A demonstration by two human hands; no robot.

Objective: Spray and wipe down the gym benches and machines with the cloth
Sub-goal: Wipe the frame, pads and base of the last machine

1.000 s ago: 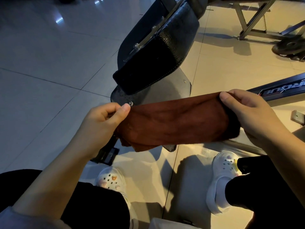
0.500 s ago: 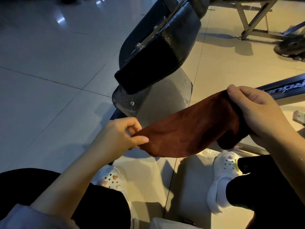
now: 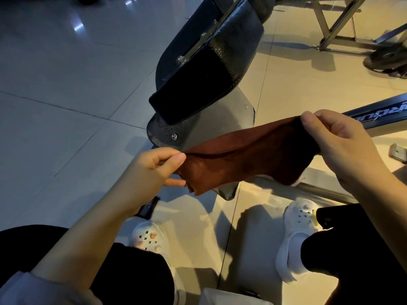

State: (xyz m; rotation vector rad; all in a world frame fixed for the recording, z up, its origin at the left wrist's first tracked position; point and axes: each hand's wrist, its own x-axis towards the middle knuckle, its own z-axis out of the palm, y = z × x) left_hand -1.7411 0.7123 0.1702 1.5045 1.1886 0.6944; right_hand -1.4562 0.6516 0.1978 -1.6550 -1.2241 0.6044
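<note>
Overhead, we see the rust-brown cloth [image 3: 244,159] stretched in the air below the black padded seat [image 3: 211,69], our left hand [image 3: 152,170] pinching one end, our right hand [image 3: 343,146] pinching the other. Soft, light, floppy: best gripped by its edges or bunched.

Pale sleeve cuff [image 3: 24,289], black trousers [image 3: 136,276], 2 white charm-studded clogs [image 3: 296,234].

Both hands hold the rust-brown cloth [image 3: 246,159] stretched in the air: left hand [image 3: 152,170] pinches its lower end, right hand [image 3: 343,148] grips the higher end. Behind it, the black padded seat [image 3: 209,69] tilts up over the tiled floor [image 3: 55,84].
</note>
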